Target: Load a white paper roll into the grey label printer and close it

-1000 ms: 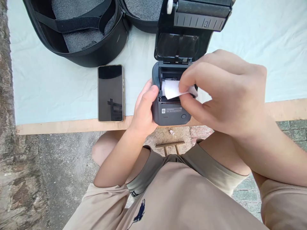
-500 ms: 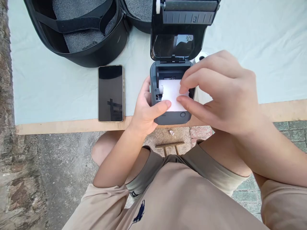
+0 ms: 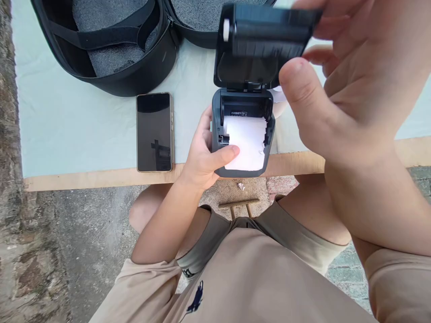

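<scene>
A small dark grey thermal printer (image 3: 244, 174) sits at the table's front edge with its lid (image 3: 249, 72) raised. My left hand (image 3: 204, 157) grips the printer's left side, its thumb pressing on the white paper (image 3: 247, 143). That paper lies over the roll compartment and reaches across the front panel; its right edge is ragged. Up at the right, my right hand (image 3: 346, 89) has the lid's right edge between thumb and fingers. The lid's upper part, with its black roller, is blurred by motion.
Left of the printer lies a phone (image 3: 153, 132), screen up. An unzipped black case (image 3: 134, 80) with grey foam and a strap stands at the back left. Partly hidden behind my right hand is a white paper roll (image 3: 279, 98). The wooden table edge (image 3: 101, 177) runs along the front.
My right hand has left the paper and moved up to the lid, taking hold of its right edge. The lid has tilted somewhat, and the paper now extends further over the front panel.
</scene>
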`<state>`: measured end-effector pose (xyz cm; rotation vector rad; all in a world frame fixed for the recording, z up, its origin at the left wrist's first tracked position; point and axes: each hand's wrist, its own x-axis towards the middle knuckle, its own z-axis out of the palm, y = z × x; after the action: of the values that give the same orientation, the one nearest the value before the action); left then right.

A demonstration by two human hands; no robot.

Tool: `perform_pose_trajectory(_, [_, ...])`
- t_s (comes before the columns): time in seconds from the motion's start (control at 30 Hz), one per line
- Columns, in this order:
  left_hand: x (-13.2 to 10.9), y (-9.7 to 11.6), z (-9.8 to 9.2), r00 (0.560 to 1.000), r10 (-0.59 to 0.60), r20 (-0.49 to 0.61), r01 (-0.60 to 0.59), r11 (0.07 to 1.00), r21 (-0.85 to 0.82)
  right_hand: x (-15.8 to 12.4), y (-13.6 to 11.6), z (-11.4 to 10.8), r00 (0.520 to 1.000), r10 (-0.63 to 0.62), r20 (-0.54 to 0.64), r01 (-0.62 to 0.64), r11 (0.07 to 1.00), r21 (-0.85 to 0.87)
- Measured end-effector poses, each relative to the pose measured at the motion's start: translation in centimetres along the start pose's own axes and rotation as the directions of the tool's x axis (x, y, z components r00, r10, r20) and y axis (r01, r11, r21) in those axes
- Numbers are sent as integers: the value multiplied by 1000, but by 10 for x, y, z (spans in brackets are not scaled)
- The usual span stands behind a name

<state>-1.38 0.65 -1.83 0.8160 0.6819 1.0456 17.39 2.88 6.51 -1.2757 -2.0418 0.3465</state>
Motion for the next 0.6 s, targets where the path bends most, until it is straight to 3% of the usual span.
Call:
perform_pose_trajectory(0.1, [0,-1,0,1000,8,-21,-8,1000,-13,-3,0,0,989,-121,-91,119,993,-23])
perform_pose_trajectory(0.23, [1,-2,3,998,27,-65,-29,999,-31,-7,5,0,961,-276,21,277,959,-55])
perform_pose_trajectory(0.4, [0,0,3,997,31,-65,-33,999,-31,-9,5,2,953,-258,159,268,962,-42])
perform_pose_trajectory(0.6, [-2,1,1,1000,15,-1,-15,1000,-20,-12,7,3,963,-242,118,243,970,1])
